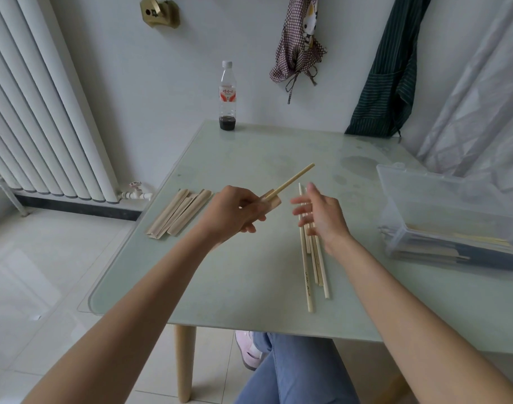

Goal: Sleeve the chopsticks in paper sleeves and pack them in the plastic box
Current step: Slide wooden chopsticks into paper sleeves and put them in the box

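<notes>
Setting: pale green glass-topped table [235,272] on light wooden legs, set against a white wall; white column radiator [39,112] to the left, tiled floor below.

Item 1: chopstick [296,177], pale bamboo, round, partly slid into a brown paper sleeve [272,199]. Its bare end points up and away to the right. Held above the table by the left hand [235,212], fingers curled round the sleeve (most of the sleeve is hidden behind them).

Item 2: right hand [322,214], fingers spread and relaxed, holding nothing, raised just above the loose chopsticks and apart from the left hand.

Item 3: loose chopsticks [313,263], several, lying roughly parallel on the table under and in front of the right hand; dark lettering shows on one. The hand covers their middle stretch.

Item 4: empty paper sleeves [178,212], brown, a small overlapping pile on the table's left side.

Item 5: plastic box [442,211], clear, lid raised, at the table's right edge. Inside: a flat layer of long items, some dark and some pale (details blurred through the wall).

Item 6: plastic bottle [227,96], white cap, a little dark liquid at the bottom, at the far edge.

Item 7: checked cloth [297,45] and dark striped apron [386,83], hanging on the wall.
</notes>
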Demonstrator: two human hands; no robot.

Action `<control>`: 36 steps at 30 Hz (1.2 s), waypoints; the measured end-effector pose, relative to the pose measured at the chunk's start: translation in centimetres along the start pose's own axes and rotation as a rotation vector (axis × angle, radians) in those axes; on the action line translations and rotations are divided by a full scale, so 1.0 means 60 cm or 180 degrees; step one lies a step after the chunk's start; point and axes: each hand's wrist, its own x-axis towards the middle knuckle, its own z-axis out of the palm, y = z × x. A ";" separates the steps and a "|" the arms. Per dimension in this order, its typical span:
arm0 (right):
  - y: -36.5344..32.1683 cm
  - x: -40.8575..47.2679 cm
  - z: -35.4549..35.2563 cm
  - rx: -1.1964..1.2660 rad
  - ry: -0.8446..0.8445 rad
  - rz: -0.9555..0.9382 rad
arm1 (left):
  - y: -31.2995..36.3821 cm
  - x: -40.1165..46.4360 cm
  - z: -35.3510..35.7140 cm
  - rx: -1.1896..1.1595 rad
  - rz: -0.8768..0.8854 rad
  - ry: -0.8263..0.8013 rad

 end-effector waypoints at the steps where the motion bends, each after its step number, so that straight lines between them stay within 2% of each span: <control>1: 0.010 0.005 -0.005 -0.0816 0.0169 -0.0031 | -0.005 -0.001 -0.003 -0.0037 -0.0054 0.0025; 3: 0.030 0.010 -0.006 -0.2328 0.0157 -0.0004 | -0.012 -0.003 -0.006 -0.0025 -0.0099 0.0026; 4: 0.036 0.011 -0.002 -0.2750 0.0059 0.0051 | -0.014 -0.004 -0.006 0.0004 -0.0098 0.0004; 9: 0.042 0.014 0.021 -0.3425 0.0153 0.0125 | -0.018 -0.004 -0.006 0.0047 -0.0109 -0.0027; 15: 0.031 0.011 0.038 -0.4241 0.0099 -0.0247 | -0.020 -0.006 -0.009 -0.0078 -0.0148 0.0028; 17: 0.027 0.010 0.035 -0.4225 0.0071 -0.0227 | -0.023 -0.006 -0.009 -0.0081 -0.0160 0.0043; 20: 0.017 0.009 0.026 -0.3779 -0.0092 -0.0069 | -0.030 -0.004 -0.008 0.0005 -0.0142 0.0095; 26: -0.017 0.014 -0.016 -0.2380 -0.0481 -0.0785 | -0.053 0.010 -0.011 0.0252 -0.0211 0.0565; 30: -0.045 0.007 -0.041 -0.1977 -0.0866 -0.1078 | -0.049 0.007 -0.013 0.0200 -0.0297 0.0659; 36: -0.049 0.010 -0.035 -0.1979 -0.0820 -0.1325 | -0.041 0.006 -0.022 0.0156 -0.0364 0.0547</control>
